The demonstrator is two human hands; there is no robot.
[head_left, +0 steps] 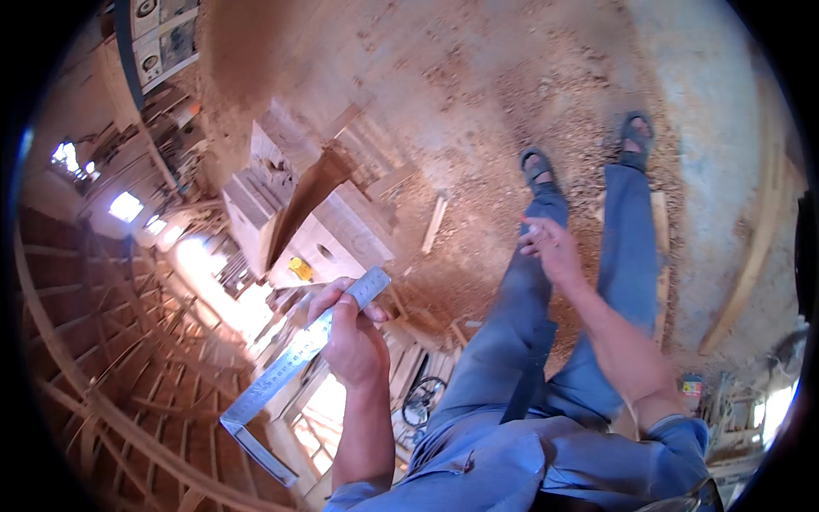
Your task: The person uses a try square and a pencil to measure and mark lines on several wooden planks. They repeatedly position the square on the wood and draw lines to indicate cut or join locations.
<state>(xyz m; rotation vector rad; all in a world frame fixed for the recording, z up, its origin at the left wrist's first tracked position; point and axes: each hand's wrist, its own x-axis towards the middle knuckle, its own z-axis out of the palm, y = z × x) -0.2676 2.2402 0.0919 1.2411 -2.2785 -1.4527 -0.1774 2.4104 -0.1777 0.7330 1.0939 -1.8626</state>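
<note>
My left hand [354, 341] is closed around a metal try square [294, 357], whose marked blade slants down to the left and ends in a short arm. Over my thigh, my right hand [553, 249] has its fingers drawn together. A small reddish tip shows at them, too small to name. Beyond my left hand stands a stack of thick sawn wood blocks [345, 224], one with a round hole in its face. A brown curved piece of wood [309, 203] leans across the stack. Beside the stack is a small yellow object [300, 269], perhaps a tape measure.
Wood shavings and dust cover the floor [478, 111] around my sandalled feet. A short wood offcut [435, 222] lies near the stack, and a long curved timber [751, 256] at the right. A bicycle wheel [422, 401] shows behind me. Speaker-like boxes [162, 43] stand top left.
</note>
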